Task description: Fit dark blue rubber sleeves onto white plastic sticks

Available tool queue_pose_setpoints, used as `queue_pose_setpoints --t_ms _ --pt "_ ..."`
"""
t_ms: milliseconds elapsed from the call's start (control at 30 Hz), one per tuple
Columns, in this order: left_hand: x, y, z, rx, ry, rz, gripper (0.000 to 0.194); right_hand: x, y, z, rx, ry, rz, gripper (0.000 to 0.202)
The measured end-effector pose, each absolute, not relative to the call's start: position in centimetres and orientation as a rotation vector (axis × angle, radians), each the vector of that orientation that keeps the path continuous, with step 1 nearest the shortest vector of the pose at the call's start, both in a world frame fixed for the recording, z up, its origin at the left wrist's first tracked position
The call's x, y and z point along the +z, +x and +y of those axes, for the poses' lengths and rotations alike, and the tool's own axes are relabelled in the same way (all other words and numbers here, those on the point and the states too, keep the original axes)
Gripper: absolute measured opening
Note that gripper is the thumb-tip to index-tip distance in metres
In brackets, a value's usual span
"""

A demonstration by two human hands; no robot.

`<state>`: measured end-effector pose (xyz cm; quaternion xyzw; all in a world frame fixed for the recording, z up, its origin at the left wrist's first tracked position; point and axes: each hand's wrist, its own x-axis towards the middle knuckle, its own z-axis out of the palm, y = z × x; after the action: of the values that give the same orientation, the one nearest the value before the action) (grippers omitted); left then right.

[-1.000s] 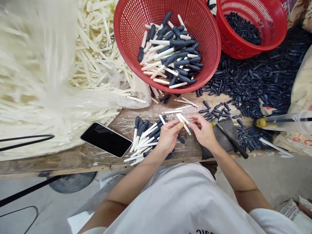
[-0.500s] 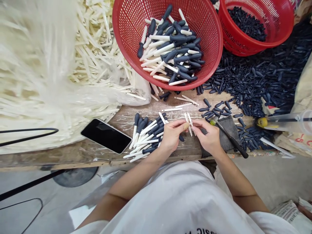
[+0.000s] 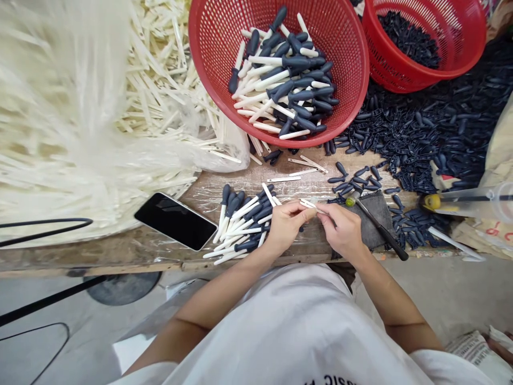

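Note:
Two thin white plastic strips (image 3: 308, 203) lie close together between my hands, above the front of the bench. My left hand (image 3: 285, 224) pinches their left part with thumb and fingers. At the other end, the fingertips of my right hand (image 3: 340, 224) close on the same strips. Just left of my left hand is a pile of white sticks with dark blue handles (image 3: 244, 222). A small hammer (image 3: 379, 224) with a yellow-green face rests on a dark grey pad (image 3: 377, 211), right beside my right hand. Loose dark blue handle pieces (image 3: 363, 179) lie beyond it.
A red basket (image 3: 358, 107) at the back holds handled sticks; another red basket (image 3: 460, 64) contains dark pieces. Heaped dark handle halves (image 3: 433, 128) spread at right. Clear plastic sheeting (image 3: 100, 149) covers many white strips at left. A phone (image 3: 176, 220) lies near the bench edge.
The two strips, held apart and steeply angled before, are now brought together and turned closer to level. My hands stay in nearly the same place.

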<state>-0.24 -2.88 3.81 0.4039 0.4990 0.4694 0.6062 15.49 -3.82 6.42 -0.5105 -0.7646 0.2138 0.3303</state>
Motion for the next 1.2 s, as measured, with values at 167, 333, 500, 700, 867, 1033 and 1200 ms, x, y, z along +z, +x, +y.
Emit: queue_pose_setpoints --t_ms 167,333,500,700,867,1033,1200 --pt "4.0 -2.0 -2.8 1.142 1.485 1.084 0.017 6.8 16.2 -4.1 0.699 -1.338 -1.960 0.016" --pt "3.9 -3.2 -2.6 1.199 1.696 0.941 0.019 7.1 17.5 -3.9 0.957 -1.354 -1.950 0.014" --pt "4.2 -3.6 -2.6 1.137 1.804 0.978 0.019 7.5 19.1 -3.9 0.835 -1.402 -2.002 0.017" --pt "4.0 -2.2 -3.3 0.818 2.275 0.894 0.025 7.6 17.8 -4.6 0.523 -1.193 -2.423 0.030" --pt "3.4 -2.1 -3.1 0.812 2.061 0.910 0.021 6.8 19.1 -1.9 0.949 -1.194 -2.341 0.026" --pt "3.2 -2.6 -2.8 0.719 1.661 1.063 0.032 4.8 27.5 5.9 0.464 -2.183 -1.756 0.031" --pt "2.3 -2.1 -3.2 0.755 1.314 1.109 0.025 3.2 34.0 11.4 0.251 -2.475 -1.530 0.015"
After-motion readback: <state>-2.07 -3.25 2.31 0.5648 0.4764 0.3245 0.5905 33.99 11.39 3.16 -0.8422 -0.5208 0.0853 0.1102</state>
